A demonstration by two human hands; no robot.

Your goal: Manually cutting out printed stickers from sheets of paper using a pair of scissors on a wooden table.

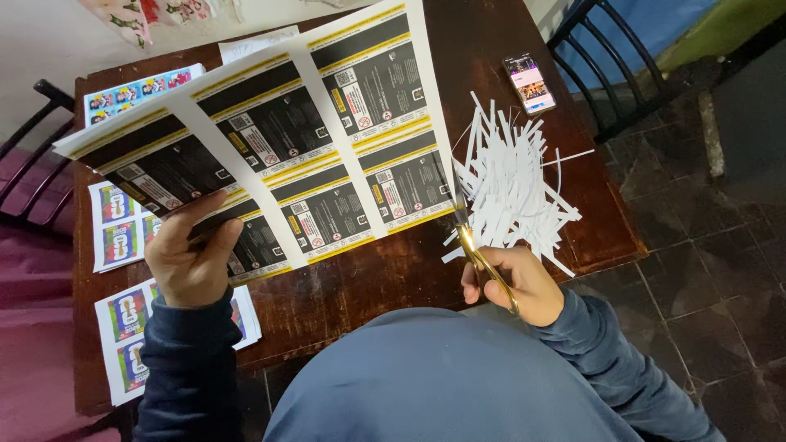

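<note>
Right hand, apparently gripping scissors

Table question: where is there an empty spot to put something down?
Bare wood shows on the table along its near edge, between the left hand and the right hand with the scissors, and between the phone and the paper strips. The left side is crowded with printed sheets.

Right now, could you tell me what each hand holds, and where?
Left hand: printed black-and-yellow label sheet, lower left edge. Right hand: gold-handled scissors, by handles.
</note>
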